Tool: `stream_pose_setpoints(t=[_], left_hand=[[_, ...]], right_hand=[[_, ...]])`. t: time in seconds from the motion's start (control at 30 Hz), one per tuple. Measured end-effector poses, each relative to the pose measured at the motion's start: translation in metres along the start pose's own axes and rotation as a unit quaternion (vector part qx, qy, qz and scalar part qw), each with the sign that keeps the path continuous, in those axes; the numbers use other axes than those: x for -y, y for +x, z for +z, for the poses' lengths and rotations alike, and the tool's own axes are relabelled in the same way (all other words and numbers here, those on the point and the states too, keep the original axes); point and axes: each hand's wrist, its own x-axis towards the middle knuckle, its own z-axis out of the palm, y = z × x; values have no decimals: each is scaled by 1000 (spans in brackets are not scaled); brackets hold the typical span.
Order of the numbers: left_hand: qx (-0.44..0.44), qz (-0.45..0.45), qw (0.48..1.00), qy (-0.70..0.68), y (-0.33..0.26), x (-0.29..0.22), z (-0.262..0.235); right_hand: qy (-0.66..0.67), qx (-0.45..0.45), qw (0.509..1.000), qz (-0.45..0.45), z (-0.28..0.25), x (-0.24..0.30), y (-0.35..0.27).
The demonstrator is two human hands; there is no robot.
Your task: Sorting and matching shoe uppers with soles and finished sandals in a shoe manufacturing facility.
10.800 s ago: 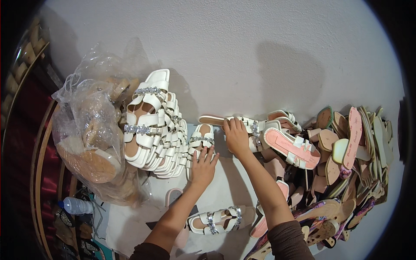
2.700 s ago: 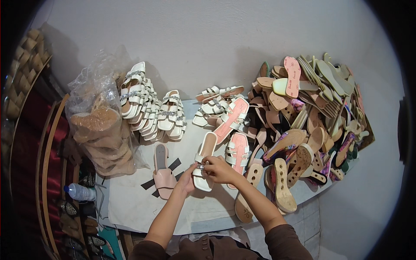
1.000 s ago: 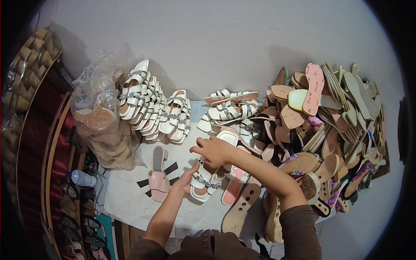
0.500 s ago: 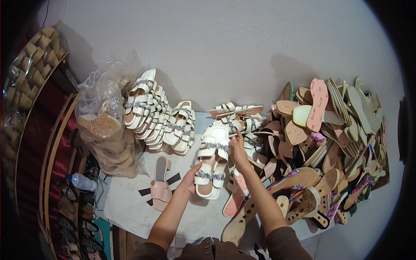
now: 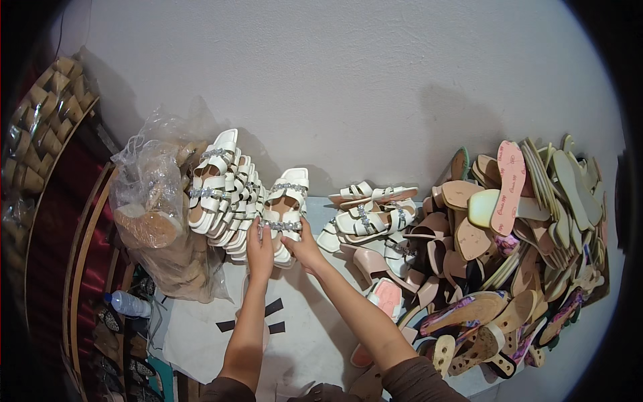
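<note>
Both my hands grip white sandals with silvery trimmed straps, set at the front of a short stack. My left hand is closed on their near left edge, and my right hand holds the right edge. Directly left of them leans a taller stack of matching white sandals. More white sandals lie loosely piled to the right. Below my hands, black strips rest on the pale tabletop. My left forearm mostly hides a pink sandal there.
A clear plastic bag of tan soles or heels stands at the left. Beside it is a water bottle. A large heap of soles and sandals covers the right side. The grey wall rises behind.
My hands have carried the white sandals left and away from me, from mid-table onto the short stack. The whole view has shifted slightly.
</note>
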Motion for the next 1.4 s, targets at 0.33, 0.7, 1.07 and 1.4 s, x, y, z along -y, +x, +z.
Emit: stream_pose_setpoints(t=[0.33, 0.7, 1.07, 1.4], left_hand=[[10, 61, 995, 76, 16, -7, -6], [29, 160, 913, 375, 21, 7, 4], [120, 248, 944, 182, -28, -50, 86], [393, 229, 861, 227, 14, -11, 151]], right_hand=[[-140, -11, 983, -120, 21, 4, 21], [-419, -33, 893, -157, -34, 19, 11], [-491, -444, 741, -110, -178, 66, -1], [-508, -381, 769, 79, -179, 81, 6]])
